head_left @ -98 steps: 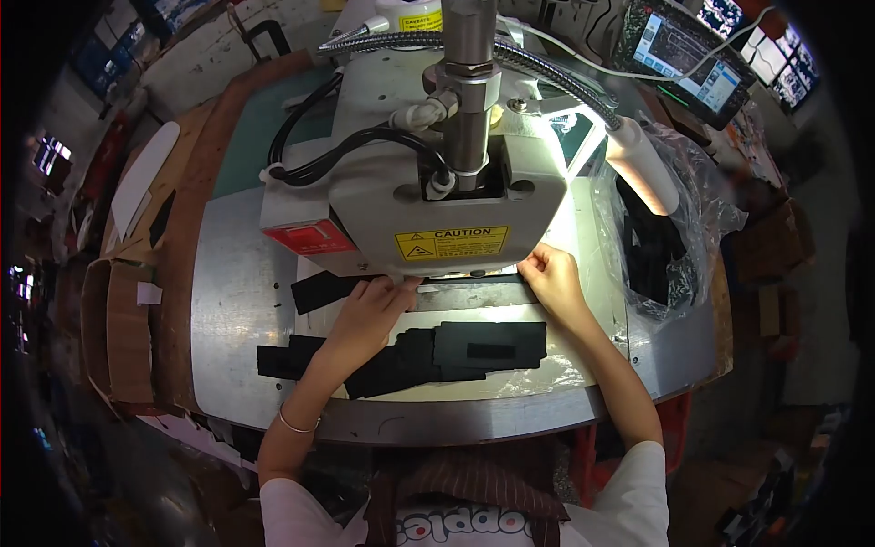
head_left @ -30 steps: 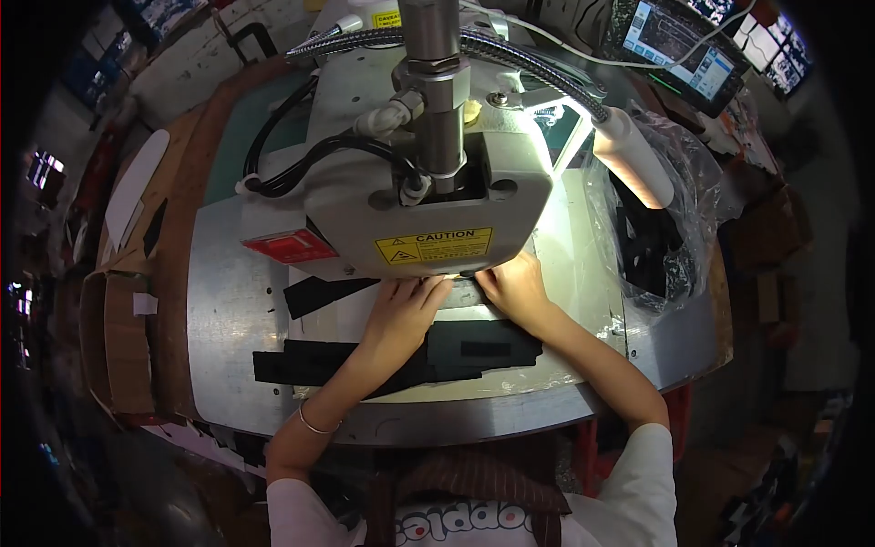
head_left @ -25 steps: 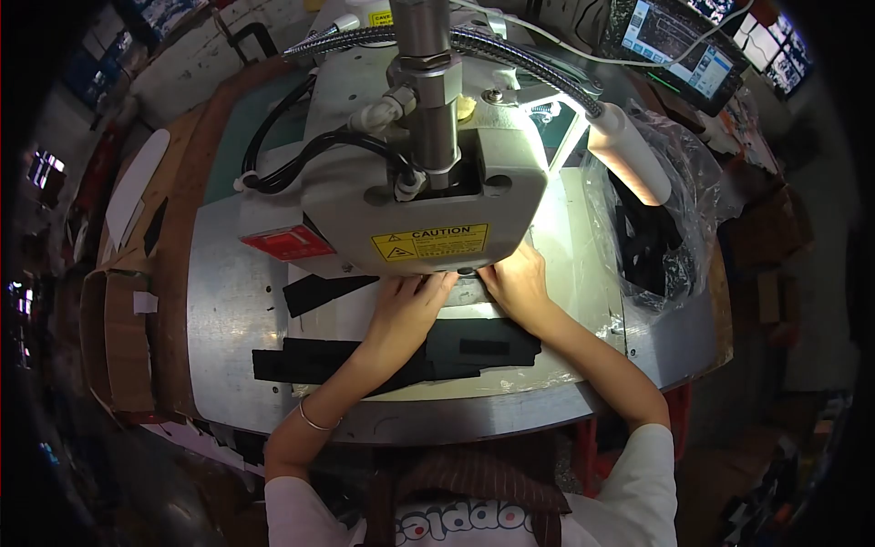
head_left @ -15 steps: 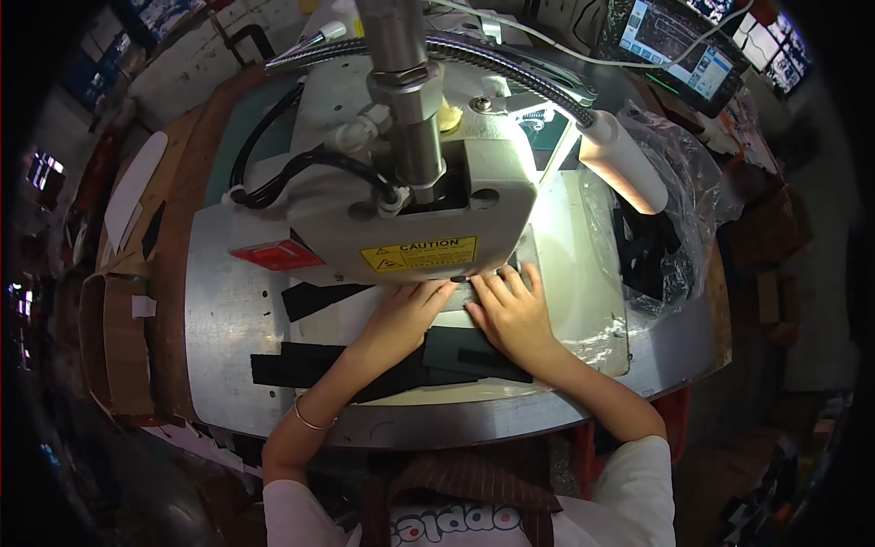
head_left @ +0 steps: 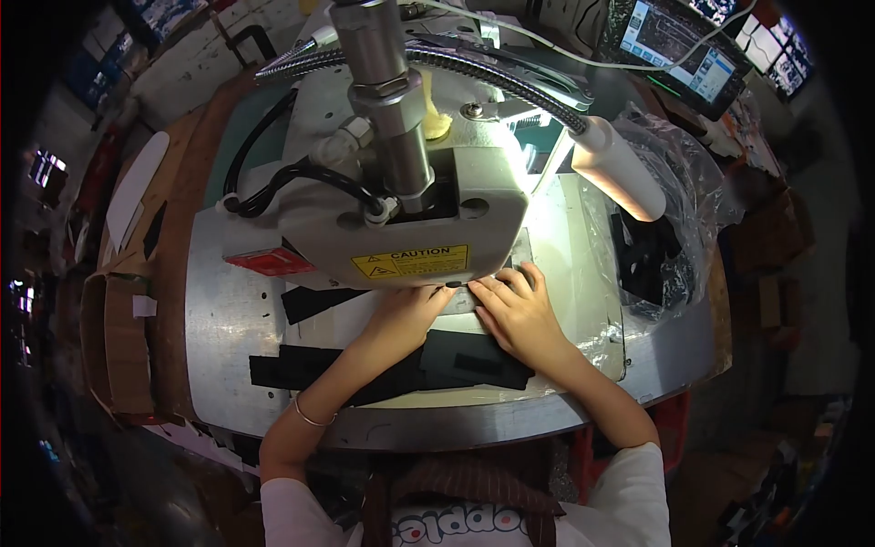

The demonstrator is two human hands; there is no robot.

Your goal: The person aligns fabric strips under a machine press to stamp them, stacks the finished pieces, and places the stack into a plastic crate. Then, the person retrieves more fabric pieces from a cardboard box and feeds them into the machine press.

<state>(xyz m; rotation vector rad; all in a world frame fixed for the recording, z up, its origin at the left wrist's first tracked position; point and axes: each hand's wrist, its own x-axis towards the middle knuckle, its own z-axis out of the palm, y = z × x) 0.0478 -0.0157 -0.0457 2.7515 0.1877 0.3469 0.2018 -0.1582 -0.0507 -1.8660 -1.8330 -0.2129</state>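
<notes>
Below the front edge of the machine head (head_left: 401, 237) with the yellow caution label, my left hand (head_left: 406, 317) has its fingers together, the tips partly hidden under the head. My right hand (head_left: 516, 314) lies flat beside it, fingers somewhat spread, touching the metal plate (head_left: 466, 302). A small dark piece lies between the fingertips; whether the left fingers grip it is hidden. Overlapping black fabric pieces (head_left: 474, 361) lie in front of both hands, partly under my left forearm. Another black strip (head_left: 314, 302) lies left of my left hand.
A clear plastic bag (head_left: 693, 246) with black pieces is at the right, beneath a white lamp (head_left: 620, 169) on a flexible arm. A screen (head_left: 684, 56) stands at the back right. A cardboard box (head_left: 123, 342) sits at the left beside the metal table (head_left: 228, 301).
The machine head has shifted left. My right hand moved inward from the right, then its fingers spread flat. My left hand has moved slightly right, close to it.
</notes>
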